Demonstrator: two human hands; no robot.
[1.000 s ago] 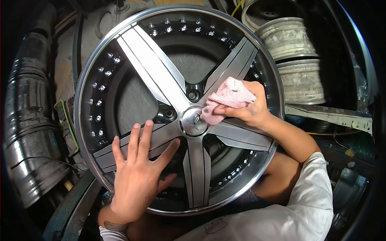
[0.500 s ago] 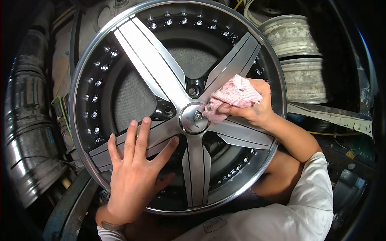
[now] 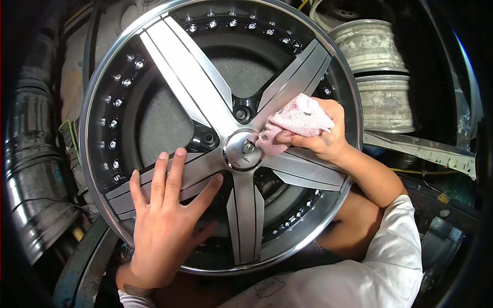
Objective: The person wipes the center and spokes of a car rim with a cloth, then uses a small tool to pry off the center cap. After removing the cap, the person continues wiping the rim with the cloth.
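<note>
A large five-spoke wheel rim with silver spokes, black inner parts and a polished lip lies in front of me. At its middle is a round silver centre cap. My right hand grips a pink cloth, whose lower end touches the hub area at the cap's right edge. The cloth has dark smudges. My left hand rests with spread fingers on the lower-left spoke and holds nothing.
Two worn, pale rims are stacked at the upper right, beside a whitish metal bar. Dark, shiny rims stand along the left side. A dark curved metal piece is at the lower left.
The wheel and my left hand appear slightly further left in view. The cloth in my right hand has shifted slightly left too, staying beside the centre cap.
</note>
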